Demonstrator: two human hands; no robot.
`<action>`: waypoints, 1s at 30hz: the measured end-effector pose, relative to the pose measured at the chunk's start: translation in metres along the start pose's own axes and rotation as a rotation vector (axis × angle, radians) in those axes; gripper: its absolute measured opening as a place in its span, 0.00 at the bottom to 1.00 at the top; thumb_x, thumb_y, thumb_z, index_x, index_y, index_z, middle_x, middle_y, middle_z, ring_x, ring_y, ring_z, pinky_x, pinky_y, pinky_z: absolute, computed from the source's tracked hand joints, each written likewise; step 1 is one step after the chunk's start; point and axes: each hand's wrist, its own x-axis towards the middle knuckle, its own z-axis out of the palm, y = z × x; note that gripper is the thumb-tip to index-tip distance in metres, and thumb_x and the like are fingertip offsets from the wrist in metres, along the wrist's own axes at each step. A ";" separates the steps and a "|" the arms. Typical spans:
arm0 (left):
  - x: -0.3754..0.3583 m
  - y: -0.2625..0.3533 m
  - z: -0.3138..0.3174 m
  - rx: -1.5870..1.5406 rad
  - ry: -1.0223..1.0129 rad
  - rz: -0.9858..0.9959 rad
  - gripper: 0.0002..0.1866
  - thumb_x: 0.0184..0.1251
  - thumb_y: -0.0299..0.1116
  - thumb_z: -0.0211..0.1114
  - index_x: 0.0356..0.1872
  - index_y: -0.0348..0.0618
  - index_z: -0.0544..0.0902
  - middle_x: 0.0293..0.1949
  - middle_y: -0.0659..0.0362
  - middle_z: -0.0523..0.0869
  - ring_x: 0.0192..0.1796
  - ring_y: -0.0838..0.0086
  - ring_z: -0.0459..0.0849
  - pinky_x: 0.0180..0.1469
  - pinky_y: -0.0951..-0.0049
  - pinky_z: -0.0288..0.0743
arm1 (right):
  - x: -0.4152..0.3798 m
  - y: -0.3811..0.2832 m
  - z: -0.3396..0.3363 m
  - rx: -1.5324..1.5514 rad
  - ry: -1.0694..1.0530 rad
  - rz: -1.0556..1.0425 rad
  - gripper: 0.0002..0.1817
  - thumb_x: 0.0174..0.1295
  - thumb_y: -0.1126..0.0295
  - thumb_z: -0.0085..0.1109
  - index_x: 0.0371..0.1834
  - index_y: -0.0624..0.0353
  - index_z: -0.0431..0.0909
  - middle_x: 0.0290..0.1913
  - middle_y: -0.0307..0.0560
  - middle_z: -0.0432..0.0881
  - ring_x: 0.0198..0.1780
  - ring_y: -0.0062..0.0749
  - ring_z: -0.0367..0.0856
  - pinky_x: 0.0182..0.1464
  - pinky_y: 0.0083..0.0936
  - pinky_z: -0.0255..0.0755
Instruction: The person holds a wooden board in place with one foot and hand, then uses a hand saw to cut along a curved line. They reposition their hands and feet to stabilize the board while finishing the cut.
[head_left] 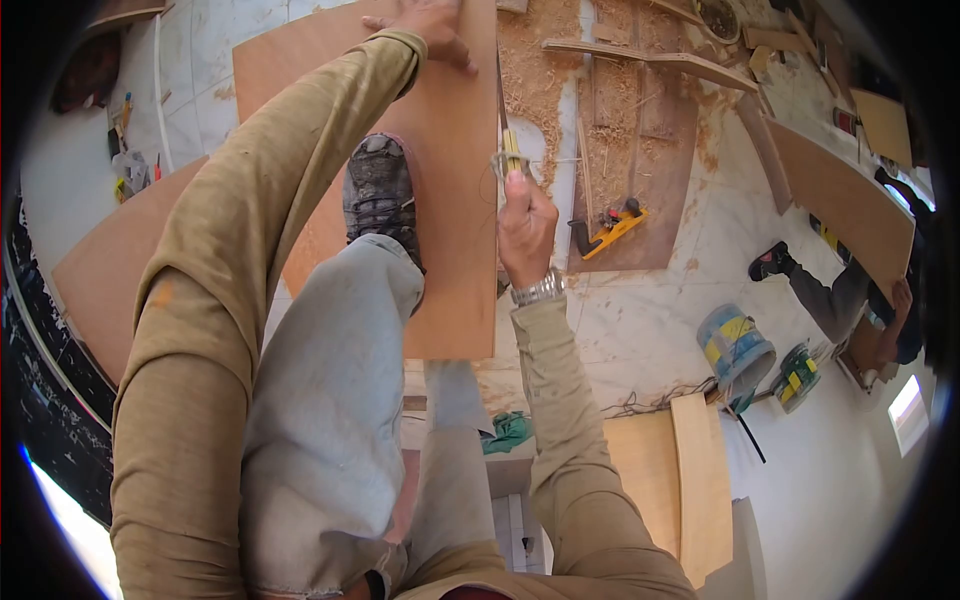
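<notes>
My left hand (428, 32) lies on the far end of a brown wooden board (455, 215), fingers spread and pressing on its surface. My booted foot (380, 190) rests on the same board. Along the board's right edge, my right hand (527, 225) is closed around the yellow-and-pale handle of a hand saw (512, 150). Its thin dark blade points away from me and is seen nearly edge-on, so its teeth do not show. A metal watch sits on my right wrist.
Right of the board, a yellow-and-black hand plane (612, 232) lies on a shaving-strewn panel (650, 170). A curved wooden strip (650, 58) crosses it. A blue bucket (735, 345) stands at right. Beyond it, another person (835, 295) holds a curved panel (850, 200).
</notes>
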 end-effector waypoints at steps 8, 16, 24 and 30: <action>0.000 -0.002 0.004 0.016 0.001 0.014 0.80 0.30 0.55 0.91 0.86 0.64 0.44 0.85 0.43 0.45 0.84 0.32 0.34 0.65 0.06 0.47 | -0.023 0.033 -0.005 -0.058 0.060 -0.019 0.25 0.81 0.54 0.50 0.31 0.66 0.76 0.21 0.31 0.64 0.26 0.17 0.61 0.29 0.27 0.59; -0.002 -0.007 0.006 0.045 0.007 0.012 0.80 0.30 0.54 0.91 0.86 0.64 0.44 0.85 0.43 0.44 0.84 0.32 0.34 0.65 0.05 0.47 | -0.055 0.009 -0.027 0.177 0.048 0.052 0.23 0.82 0.54 0.50 0.29 0.56 0.72 0.22 0.27 0.65 0.24 0.11 0.60 0.25 0.18 0.55; -0.005 -0.007 0.004 0.051 0.019 -0.009 0.80 0.30 0.54 0.91 0.86 0.64 0.43 0.85 0.43 0.44 0.84 0.32 0.34 0.65 0.05 0.47 | -0.075 0.017 -0.025 0.199 0.007 0.095 0.20 0.82 0.55 0.51 0.38 0.61 0.75 0.23 0.28 0.64 0.25 0.11 0.59 0.27 0.18 0.55; -0.008 -0.005 0.005 0.037 0.024 -0.033 0.80 0.30 0.54 0.91 0.86 0.64 0.43 0.85 0.43 0.44 0.84 0.32 0.33 0.65 0.05 0.47 | 0.003 0.017 -0.001 0.074 0.020 -0.137 0.21 0.80 0.56 0.54 0.49 0.66 0.84 0.25 0.39 0.71 0.27 0.20 0.65 0.30 0.26 0.67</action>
